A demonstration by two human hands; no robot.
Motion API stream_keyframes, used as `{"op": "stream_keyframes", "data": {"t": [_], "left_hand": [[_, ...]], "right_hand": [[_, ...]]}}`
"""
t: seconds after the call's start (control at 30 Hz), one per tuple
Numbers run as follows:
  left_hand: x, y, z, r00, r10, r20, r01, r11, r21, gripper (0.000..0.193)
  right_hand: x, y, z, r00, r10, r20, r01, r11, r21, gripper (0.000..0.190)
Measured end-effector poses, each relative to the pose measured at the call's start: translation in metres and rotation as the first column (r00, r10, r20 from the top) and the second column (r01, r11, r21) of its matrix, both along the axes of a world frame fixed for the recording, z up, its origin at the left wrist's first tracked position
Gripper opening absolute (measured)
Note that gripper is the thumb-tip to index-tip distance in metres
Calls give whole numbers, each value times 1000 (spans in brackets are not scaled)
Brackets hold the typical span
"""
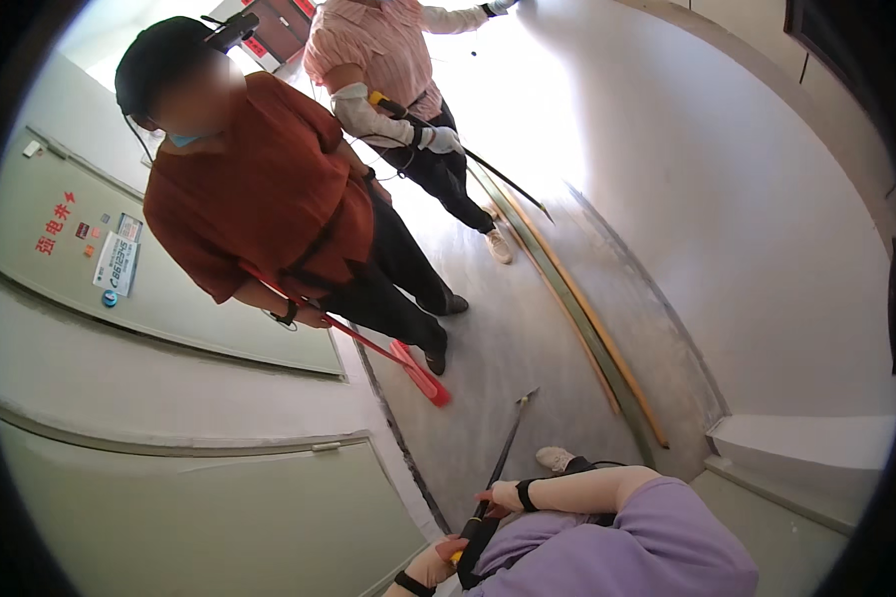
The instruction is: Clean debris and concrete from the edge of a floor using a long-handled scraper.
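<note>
A long-handled scraper [509, 442] with a black pole runs up the lower middle of the view. Around its yellow-and-black grip end my left hand [442, 558] is closed. Farther along the pole, my right hand [497, 501] also grips it. The scraper's narrow head [526, 398] is at or just above the grey concrete floor [485, 358]; contact cannot be told. Both wrists wear black straps over pale sleeves or gloves.
A person in rust-red [269, 179] holds a red broom [422, 377]. Behind stands another person [388, 52] with a similar scraper [504, 177]. Long wood strips [627, 377] and a green strip [582, 321] lie by the right wall [724, 261]. Pale green doors [194, 515] line the left.
</note>
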State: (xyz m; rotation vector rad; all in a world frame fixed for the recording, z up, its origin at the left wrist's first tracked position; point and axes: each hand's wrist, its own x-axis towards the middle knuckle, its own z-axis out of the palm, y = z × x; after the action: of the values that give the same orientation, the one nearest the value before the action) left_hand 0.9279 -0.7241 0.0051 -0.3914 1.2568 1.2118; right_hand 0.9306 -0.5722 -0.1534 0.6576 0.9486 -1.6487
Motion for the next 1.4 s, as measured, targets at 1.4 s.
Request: {"op": "stream_keyframes", "data": {"t": [1.4], "left_hand": [[-8, 109, -49, 937, -350, -14, 350, 935, 47, 22]], "right_hand": [[51, 70, -47, 373, -885, -278, 904, 280, 322, 10]]}}
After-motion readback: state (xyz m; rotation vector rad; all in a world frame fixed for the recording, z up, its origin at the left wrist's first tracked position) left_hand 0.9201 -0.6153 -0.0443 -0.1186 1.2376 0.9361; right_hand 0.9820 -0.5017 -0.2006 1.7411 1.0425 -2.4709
